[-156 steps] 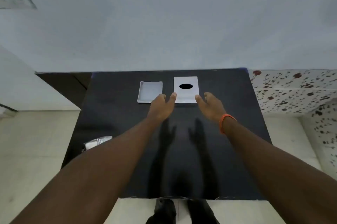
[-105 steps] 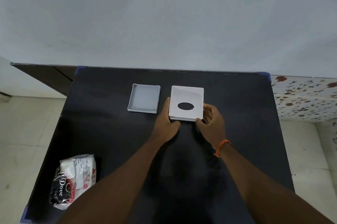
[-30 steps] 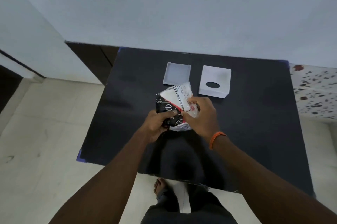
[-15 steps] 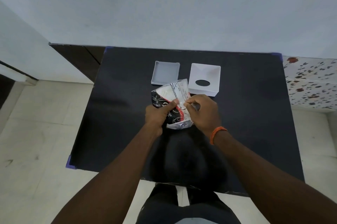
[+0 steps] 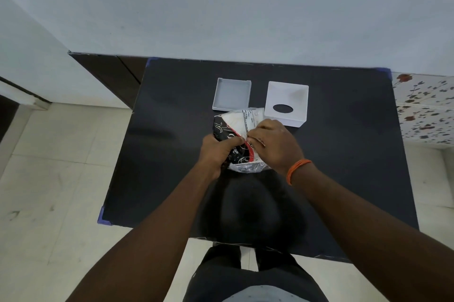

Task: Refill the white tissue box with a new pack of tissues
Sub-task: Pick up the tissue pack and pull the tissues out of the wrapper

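Tissue pack [image 5: 237, 139] is gripped by left hand [image 5: 216, 154] and right hand [image 5: 272, 144], wrapper being opened; next, tissues into box [image 5: 286, 103].

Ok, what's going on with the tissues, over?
Left hand and right hand both gripping tissue pack, not opened. Box cover and tray lie apart on table. Nothing in the way.

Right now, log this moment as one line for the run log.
stage: opening pack | left hand: gripping tissue pack | right hand: pinching wrapper | box shell: inverted on table | tray: empty
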